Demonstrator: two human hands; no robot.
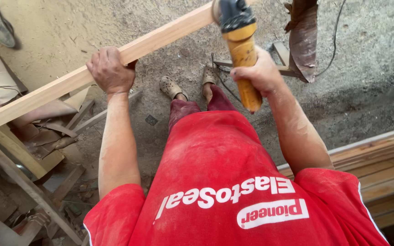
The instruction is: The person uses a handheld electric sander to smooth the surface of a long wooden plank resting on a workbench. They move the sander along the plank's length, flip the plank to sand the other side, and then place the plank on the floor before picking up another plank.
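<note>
Left hand (pixel 110 70) clamped over a long pale board (pixel 60 89), fingers wrapped over its far edge; the board runs slantwise from lower left to upper right, held up above the dusty floor (pixel 365 68); right hand (pixel 258 73) closed round the yellow grip of a grinder (pixel 240 41), its dark head set against the board's upper end; sandalled feet (pixel 173 87) stand on the floor below; scrap timber (pixel 46 150) lies at left; stacked planks (pixel 384 168) at right.

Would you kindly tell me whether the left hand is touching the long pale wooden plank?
Touching: the head view shows the left hand wrapped over the long pale wooden plank, fingers curled around its far edge.
</note>
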